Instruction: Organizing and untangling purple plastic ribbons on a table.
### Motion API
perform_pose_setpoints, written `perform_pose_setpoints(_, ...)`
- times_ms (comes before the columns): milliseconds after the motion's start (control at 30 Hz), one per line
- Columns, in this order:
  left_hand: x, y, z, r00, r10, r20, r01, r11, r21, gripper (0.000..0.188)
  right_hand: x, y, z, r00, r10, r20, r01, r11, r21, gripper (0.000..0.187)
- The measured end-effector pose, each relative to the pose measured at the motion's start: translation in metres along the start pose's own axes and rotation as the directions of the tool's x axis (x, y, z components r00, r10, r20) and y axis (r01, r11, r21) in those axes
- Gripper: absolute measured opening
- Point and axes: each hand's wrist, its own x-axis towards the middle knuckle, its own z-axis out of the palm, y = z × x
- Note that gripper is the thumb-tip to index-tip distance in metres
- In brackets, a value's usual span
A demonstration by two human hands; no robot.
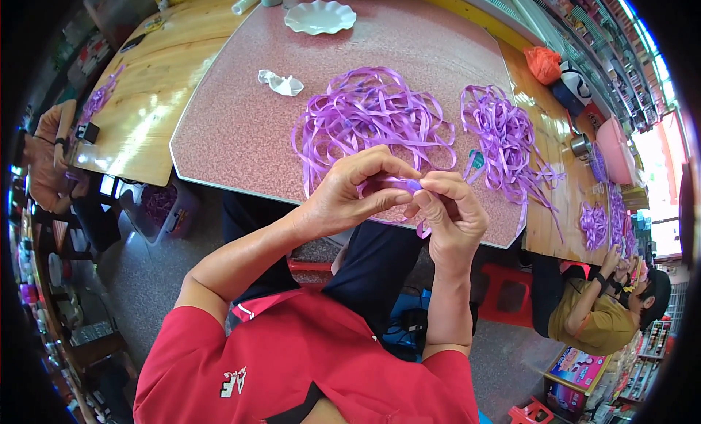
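Note:
My left hand (359, 184) and my right hand (451, 208) meet over the table's front edge, both closed on one purple ribbon (391, 183). The fingertips of each pinch it close to a small blue-violet piece (413, 185) on the ribbon; what that piece is I cannot make out. A loop of the ribbon hangs below the fingers. Just beyond my hands lies a large tangled heap of purple ribbons (372, 117), with a few blue-violet bits among them. A second ribbon heap (500, 132) lies to the right, partly over the table's right edge.
The pink speckled table (234, 124) carries a crumpled white tissue (281, 83) and a white scalloped plate (320, 18). Wooden tables adjoin on both sides. At far right a person (602, 311) handles ribbons; another person (51, 157) sits at far left. A red stool (505, 296) stands right.

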Motion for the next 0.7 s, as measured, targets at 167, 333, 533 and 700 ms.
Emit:
perform_pose_setpoints(167,0.000,0.002,-0.006,0.998,0.047,0.031,-0.051,0.989,0.140,0.017,0.001,-0.001,-0.003,0.996,-0.081,0.023,0.083,0.986,-0.145,0.016)
perform_pose_setpoints(333,0.001,0.008,-0.005,0.999,0.052,0.015,-0.054,0.988,0.147,0.016,-0.002,-0.009,0.001,0.999,0.010,-0.032,-0.014,0.992,-0.127,0.016)
perform_pose_setpoints(533,0.016,-0.014,-0.022,0.961,0.157,-0.228,-0.077,0.942,0.327,0.017,0.011,0.004,-0.029,0.985,-0.078,-0.156,0.038,0.969,-0.245,0.014)
perform_pose_setpoints(700,0.038,-0.024,-0.081,0.922,0.266,-0.283,0.055,0.633,0.772,0.030,0.026,0.008,-0.095,0.909,-0.106,-0.404,-0.076,0.909,-0.410,0.013)
